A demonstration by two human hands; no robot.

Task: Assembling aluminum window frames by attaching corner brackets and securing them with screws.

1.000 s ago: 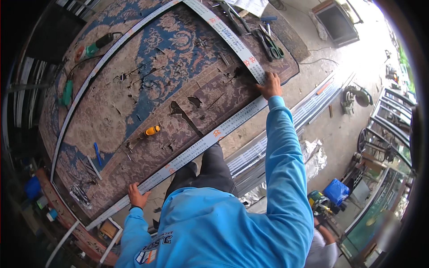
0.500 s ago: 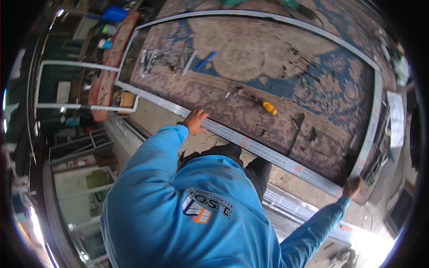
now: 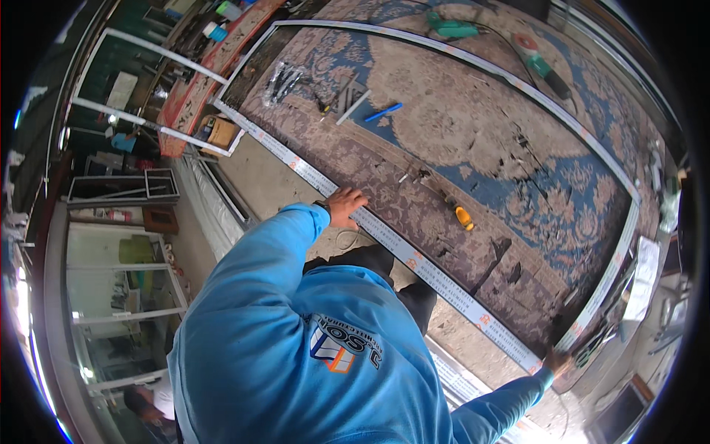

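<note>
Smooth pale metal frame (image 3: 414,259) lies on worn, threadbare woven carpet (image 3: 473,133).

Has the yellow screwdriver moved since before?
No. The screwdriver lies on the same spot of the carpet, just beyond the frame bar.

Both arms flung wide, blue sleeves stretched out from hunched torso. Left hand (image 3: 345,206) up at near long edge of work table, palm down, fingers spread flat, dark band showing at wrist. Right hand (image 3: 556,362) far out at near right corner, arm fully straight, fingers curled down over edge. Grip itself too small to judge.
</note>
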